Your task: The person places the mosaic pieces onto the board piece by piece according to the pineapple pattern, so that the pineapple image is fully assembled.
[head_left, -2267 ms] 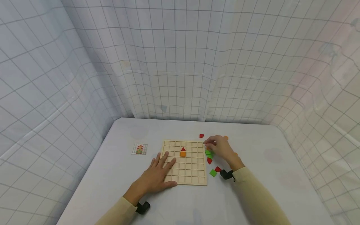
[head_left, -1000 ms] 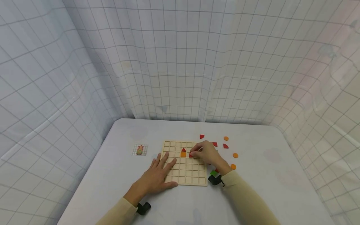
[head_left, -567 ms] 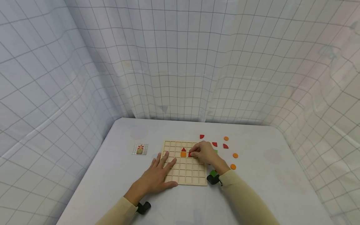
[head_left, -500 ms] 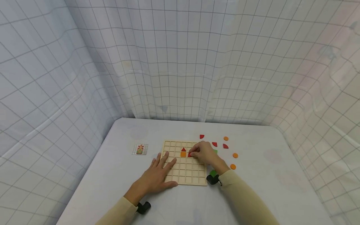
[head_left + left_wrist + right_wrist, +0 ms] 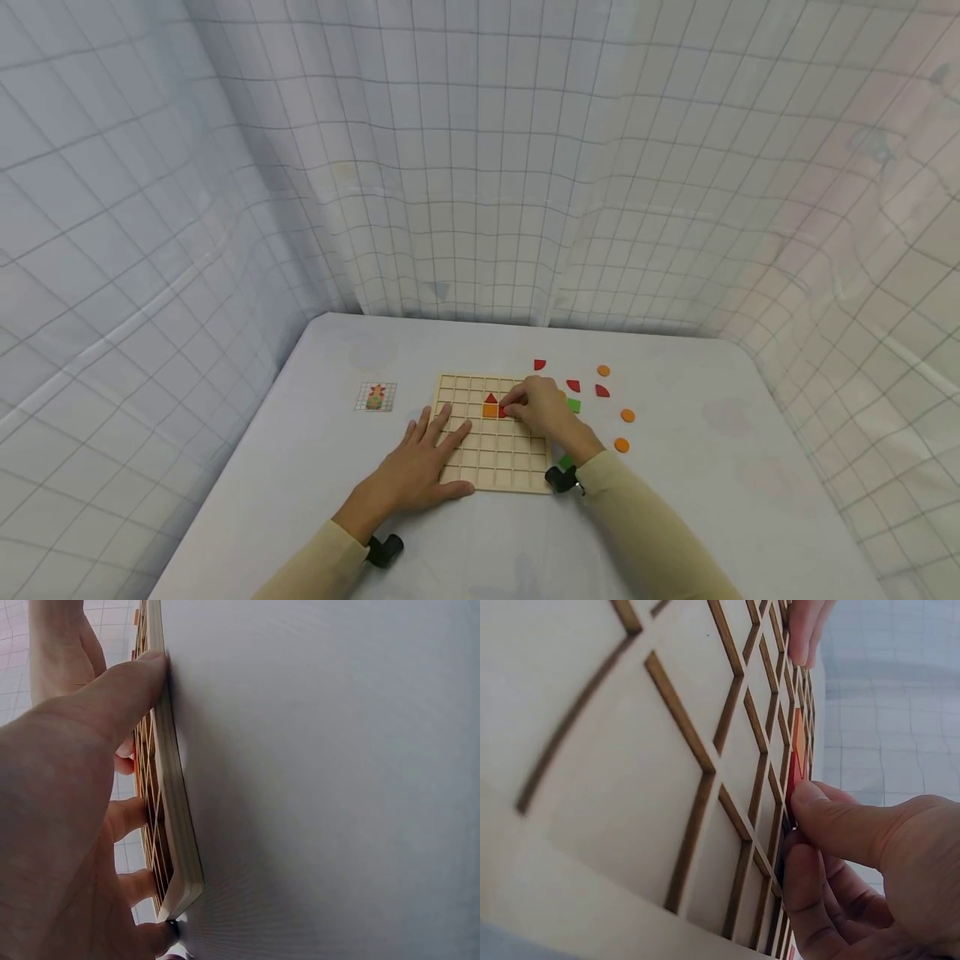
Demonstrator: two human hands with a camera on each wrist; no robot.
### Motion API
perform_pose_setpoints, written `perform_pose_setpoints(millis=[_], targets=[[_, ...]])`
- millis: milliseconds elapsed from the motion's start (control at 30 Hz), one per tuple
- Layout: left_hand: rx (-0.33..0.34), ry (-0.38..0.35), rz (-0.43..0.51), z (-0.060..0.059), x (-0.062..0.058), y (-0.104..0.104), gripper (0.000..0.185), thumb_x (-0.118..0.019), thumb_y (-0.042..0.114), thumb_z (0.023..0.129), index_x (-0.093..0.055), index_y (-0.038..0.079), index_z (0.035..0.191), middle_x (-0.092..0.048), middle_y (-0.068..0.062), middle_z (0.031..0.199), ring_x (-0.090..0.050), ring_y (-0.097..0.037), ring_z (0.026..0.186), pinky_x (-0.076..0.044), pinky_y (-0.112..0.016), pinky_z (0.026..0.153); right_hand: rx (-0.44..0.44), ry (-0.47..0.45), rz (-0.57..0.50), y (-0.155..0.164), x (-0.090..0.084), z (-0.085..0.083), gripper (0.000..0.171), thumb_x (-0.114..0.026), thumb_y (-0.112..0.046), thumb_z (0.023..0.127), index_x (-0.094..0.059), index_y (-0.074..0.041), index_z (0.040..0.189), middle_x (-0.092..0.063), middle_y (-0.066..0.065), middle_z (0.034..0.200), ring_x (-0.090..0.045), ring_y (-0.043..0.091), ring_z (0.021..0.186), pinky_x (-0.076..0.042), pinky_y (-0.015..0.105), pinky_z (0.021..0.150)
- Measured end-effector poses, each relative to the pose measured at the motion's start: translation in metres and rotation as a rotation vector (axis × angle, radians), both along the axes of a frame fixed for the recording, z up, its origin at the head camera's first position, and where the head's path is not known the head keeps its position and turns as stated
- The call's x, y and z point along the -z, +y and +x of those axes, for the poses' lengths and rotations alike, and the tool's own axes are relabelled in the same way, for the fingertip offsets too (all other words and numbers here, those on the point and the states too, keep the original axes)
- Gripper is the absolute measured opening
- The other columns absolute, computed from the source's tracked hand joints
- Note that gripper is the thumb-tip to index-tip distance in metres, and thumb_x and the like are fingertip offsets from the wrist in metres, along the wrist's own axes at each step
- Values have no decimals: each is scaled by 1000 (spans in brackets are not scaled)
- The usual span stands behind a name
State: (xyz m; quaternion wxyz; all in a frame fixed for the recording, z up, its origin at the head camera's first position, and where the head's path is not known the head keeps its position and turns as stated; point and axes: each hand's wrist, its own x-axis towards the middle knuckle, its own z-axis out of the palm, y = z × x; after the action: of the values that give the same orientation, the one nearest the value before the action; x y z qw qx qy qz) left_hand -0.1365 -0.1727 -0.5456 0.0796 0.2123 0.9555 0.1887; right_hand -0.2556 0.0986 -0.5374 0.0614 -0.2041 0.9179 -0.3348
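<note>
A wooden grid board (image 5: 517,467) lies on the white table. A red triangle (image 5: 491,398) sits in a cell above an orange square (image 5: 489,410). My right hand (image 5: 536,406) pinches a small red piece (image 5: 503,411) at the cell just right of the orange square; the right wrist view shows its fingertips (image 5: 817,802) on the red piece (image 5: 793,784) against the board (image 5: 630,750). My left hand (image 5: 423,462) rests flat on the board's left part, thumb (image 5: 127,682) against the board's near edge (image 5: 176,817).
Loose red pieces (image 5: 538,364), (image 5: 573,385), (image 5: 602,390), orange discs (image 5: 603,370), (image 5: 627,415), (image 5: 622,445) and a green square (image 5: 573,405) lie right of the board. A small pattern card (image 5: 375,397) lies to its left. Gridded curtains enclose the table.
My right hand came from the loose pieces beside the board to the cell right of the orange square with a red piece. The left hand stayed put.
</note>
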Motion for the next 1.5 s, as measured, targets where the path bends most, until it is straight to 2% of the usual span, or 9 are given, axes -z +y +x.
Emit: perform_pose_setpoints(millis=[233,367,633,933,1100,1233,1367,1400,1500], targets=[[7,-5,-2,-1,-2,1,103,-77,70,105,-38,16,184,-18,-30,194,-16,-67,177,-28,-82,139,3,-5,-16,1,2,-1,8,-88,-10,105,-94,-15,107,-88,1,109,-75,10,93,-68,36,89],[1,-15,-4,0,-3,1,103,-77,69,105,-39,16,184,-19,-30,193,-16,-66,177,-27,-82,139,-2,-14,-28,2,3,-1,9,-87,-10,106,-94,-15,109,-88,0,110,-75,8,94,-68,34,89],[0,-17,-7,0,-4,1,102,-77,70,105,-39,16,184,-18,-29,194,-16,-66,177,-26,-82,140,3,18,-33,13,-3,-3,13,-84,-14,109,-92,-11,119,-86,5,118,-76,15,97,-67,32,84],[-7,-16,-1,-1,-1,1,103,-77,70,105,-37,17,184,-16,-29,194,-15,-65,178,-25,-82,140,76,74,-59,35,-8,-20,18,-80,-9,111,-89,-5,126,-82,16,125,-82,31,108,-71,42,89],[-7,-25,9,-2,-2,2,104,-78,69,104,-37,17,184,-16,-28,194,-14,-65,178,-24,-82,141,114,88,-59,44,-9,-31,21,-80,-5,109,-87,-2,128,-78,21,130,-81,36,110,-71,44,89],[-10,-31,9,-2,-1,2,105,-79,70,103,-37,18,184,-16,-28,194,-14,-64,178,-24,-81,141,137,73,-34,49,-8,-40,24,-79,-6,110,-87,-4,133,-76,22,133,-82,36,116,-71,44,90],[-10,-38,8,-1,0,2,105,-78,71,104,-37,19,184,-17,-27,195,-14,-63,179,-23,-80,142,134,49,-5,54,-7,-48,32,-78,-8,110,-83,-5,141,-73,25,143,-79,41,126,-71,49,98],[-10,-39,8,-1,0,2,104,-78,71,104,-37,19,185,-16,-27,195,-14,-63,179,-23,-79,142,110,59,-20,60,2,-56,33,-78,-13,111,-83,-8,143,-72,22,146,-79,38,128,-71,47,100],[-9,-37,8,0,-1,2,104,-77,71,104,-36,19,185,-16,-27,195,-14,-63,179,-23,-79,142,90,48,-15,60,2,-62,36,-78,-12,110,-81,-7,146,-70,24,152,-77,42,132,-70,52,105]])
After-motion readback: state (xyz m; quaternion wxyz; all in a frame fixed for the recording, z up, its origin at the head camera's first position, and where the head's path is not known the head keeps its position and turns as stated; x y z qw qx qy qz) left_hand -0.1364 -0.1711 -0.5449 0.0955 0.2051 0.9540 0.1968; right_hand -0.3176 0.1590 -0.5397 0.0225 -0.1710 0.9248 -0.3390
